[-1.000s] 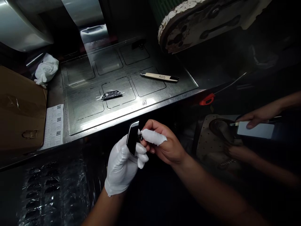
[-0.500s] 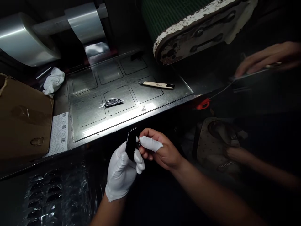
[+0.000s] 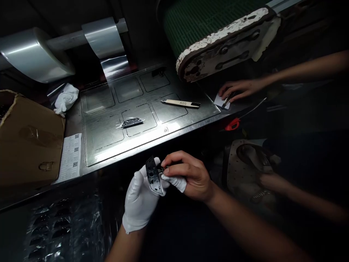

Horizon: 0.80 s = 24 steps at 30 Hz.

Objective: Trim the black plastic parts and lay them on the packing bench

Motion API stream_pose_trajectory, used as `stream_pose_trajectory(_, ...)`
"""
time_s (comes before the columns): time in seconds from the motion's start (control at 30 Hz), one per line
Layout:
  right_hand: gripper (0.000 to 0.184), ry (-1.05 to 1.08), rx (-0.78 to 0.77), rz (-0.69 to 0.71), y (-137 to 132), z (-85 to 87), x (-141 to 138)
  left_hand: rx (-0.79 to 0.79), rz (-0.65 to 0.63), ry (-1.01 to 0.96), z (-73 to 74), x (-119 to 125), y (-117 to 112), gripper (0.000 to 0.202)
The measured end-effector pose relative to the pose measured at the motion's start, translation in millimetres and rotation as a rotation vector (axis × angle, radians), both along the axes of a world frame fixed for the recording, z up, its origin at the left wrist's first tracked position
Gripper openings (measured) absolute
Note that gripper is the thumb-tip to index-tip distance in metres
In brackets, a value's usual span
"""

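- Left hand (image 3: 139, 200): white cotton glove; narrow grip, fingers closed around the lower edge of the small black part.
- Right hand (image 3: 195, 178): bare; fingers curled over the top of the same part, thumb bound in a white cloth (image 3: 175, 183) that presses against its edge.
- Small black part (image 3: 154, 176): glossy, pierced with cut-outs; held tilted between both hands, in front of the person and below the worktop edge.
- Condition of part: cloth contact in progress; how much of the surface is finished is too dark to tell.
- Craft knife (image 3: 181, 103): cream handle marked A05; lies on the worktop (image 3: 149, 143), well beyond the right hand, not touched by either hand.
- Black film scrap (image 3: 132, 123): on the worktop, straight ahead of both hands.
- Crumpled white cloth (image 3: 67, 99): beyond and left of the left hand.
- Co-worker's hand (image 3: 240, 89): far right of the right hand, over a white card (image 3: 222, 101).
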State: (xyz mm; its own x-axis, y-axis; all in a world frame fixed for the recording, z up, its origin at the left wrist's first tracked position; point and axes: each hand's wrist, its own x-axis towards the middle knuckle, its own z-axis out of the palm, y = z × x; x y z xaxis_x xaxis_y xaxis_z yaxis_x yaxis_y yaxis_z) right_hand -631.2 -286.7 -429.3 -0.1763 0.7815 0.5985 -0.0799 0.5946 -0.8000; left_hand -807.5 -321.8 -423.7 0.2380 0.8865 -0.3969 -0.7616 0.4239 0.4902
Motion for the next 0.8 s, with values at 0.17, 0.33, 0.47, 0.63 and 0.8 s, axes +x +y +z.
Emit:
stream_pose_trajectory(0.17,0.034,-0.056,0.041,0.012,1.0,-4.4,6.3,0.122,-0.115,0.044,-4.1,-6.4,-2.4,0.046)
stream_pose_trajectory(0.33,0.036,-0.07,0.055,-0.005,0.3,-12.2,7.0,0.191,-0.158,0.047,-7.1,-6.1,-3.4,0.044)
stream_pose_trajectory(0.47,0.038,-0.063,0.039,-0.019,-0.9,-16.1,7.7,0.192,-0.151,0.066,-8.5,-3.8,-3.4,0.045)
stream_pose_trajectory(0.63,0.038,-0.064,0.027,-0.027,-2.5,-18.4,7.1,0.191,-0.15,0.073,-9.5,-1.2,-2.6,0.041)
stream_pose_trajectory(0.8,0.035,-0.06,0.041,-0.033,-2.7,-19.0,5.9,0.186,-0.144,0.092,-9.4,0.5,-3.7,0.039)
